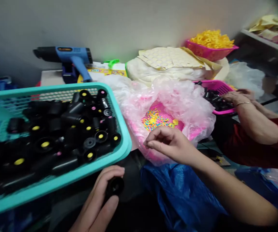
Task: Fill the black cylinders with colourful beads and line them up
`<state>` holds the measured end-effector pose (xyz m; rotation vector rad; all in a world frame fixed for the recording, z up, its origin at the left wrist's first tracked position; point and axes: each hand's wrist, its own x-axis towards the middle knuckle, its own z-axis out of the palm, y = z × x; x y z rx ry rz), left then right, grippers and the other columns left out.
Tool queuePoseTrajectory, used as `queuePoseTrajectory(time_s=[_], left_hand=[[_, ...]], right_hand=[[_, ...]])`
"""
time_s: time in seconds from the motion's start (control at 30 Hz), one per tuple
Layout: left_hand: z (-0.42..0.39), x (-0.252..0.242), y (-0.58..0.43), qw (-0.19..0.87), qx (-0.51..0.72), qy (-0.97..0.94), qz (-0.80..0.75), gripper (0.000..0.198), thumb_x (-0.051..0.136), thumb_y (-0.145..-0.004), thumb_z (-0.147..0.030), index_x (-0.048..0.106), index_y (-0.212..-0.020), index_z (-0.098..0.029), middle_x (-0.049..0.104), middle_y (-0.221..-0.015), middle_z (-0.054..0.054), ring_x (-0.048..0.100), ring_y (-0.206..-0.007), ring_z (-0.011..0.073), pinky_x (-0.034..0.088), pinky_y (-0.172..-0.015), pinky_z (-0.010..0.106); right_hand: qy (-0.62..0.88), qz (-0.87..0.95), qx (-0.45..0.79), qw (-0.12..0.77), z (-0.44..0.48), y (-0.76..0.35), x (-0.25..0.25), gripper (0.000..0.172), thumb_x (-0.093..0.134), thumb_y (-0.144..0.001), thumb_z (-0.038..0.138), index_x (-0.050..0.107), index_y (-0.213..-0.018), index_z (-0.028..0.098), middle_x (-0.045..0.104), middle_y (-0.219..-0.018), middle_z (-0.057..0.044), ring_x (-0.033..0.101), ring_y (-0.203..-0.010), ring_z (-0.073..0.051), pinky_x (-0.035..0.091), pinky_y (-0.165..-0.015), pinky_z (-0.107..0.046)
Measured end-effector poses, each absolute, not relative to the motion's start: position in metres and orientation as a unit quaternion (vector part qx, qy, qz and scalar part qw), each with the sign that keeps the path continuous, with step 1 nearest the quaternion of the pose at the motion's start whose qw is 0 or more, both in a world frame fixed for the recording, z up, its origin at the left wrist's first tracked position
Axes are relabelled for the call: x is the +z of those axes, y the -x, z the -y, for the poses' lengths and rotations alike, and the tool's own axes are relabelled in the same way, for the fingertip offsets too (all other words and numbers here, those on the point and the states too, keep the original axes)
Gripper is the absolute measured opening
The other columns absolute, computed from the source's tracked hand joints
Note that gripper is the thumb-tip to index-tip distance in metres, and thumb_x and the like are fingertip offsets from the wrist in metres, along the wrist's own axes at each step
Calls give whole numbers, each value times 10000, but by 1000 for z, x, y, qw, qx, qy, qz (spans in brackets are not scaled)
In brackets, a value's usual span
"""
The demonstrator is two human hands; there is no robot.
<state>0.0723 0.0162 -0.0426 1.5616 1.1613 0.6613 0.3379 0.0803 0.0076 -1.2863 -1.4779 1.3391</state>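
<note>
My left hand (99,198) is closed around a black plastic cylinder (116,186), whose hollow end faces up. My right hand (169,141) hovers over the near edge of a clear plastic bag (189,103) in a pink container. Its fingers are curled with the tips together, and whatever they may hold is hidden or too small to make out. Inside the bag lie many small coloured beads (162,117) and a few yellow pieces (175,122). To the left, a turquoise basket (127,141) holds many black cylinders (70,108), several with yellow or pink centres.
A blue heat gun (79,64) stands at the back left. Behind the bag are cream sheets (164,58) and a pink basket of yellow parts (211,40). At right, another person's hands (238,96) work over a pink basket (213,85) of black parts. Blue plastic (182,193) hangs below.
</note>
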Motion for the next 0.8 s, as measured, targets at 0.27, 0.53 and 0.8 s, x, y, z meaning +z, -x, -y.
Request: queuePoseTrajectory(time_s=[0.27,0.53,0.8], left_hand=[[14,-30,-60,488,353,-637,-481,350,429,-956,-403,534,-1252,-249,541,-1335,88,532,-1223,242,479,-1028,369],[31,-28,-47,474,367,-639,-482,341,393,-970,-393,485,-1267,-255,535,-1295,84,536,-1187,228,500,-982,342],[39,-26,-39,416,385,-700,-435,292,363,-978,-322,465,-1251,-306,550,-1243,47,588,-1081,182,525,-917,281]], right_hand=[[369,677,526,359,-27,-254,6,141,702,-835,363,752,-805,235,645,-864,-36,603,-854,-165,485,-832,-342],[390,578,614,370,-12,-225,-12,112,768,-775,325,750,-847,242,479,-878,15,500,-824,-115,429,-794,-272],[312,397,794,339,-4,-202,-20,460,835,-673,359,467,-909,216,479,-744,76,418,-591,-47,334,-551,-176]])
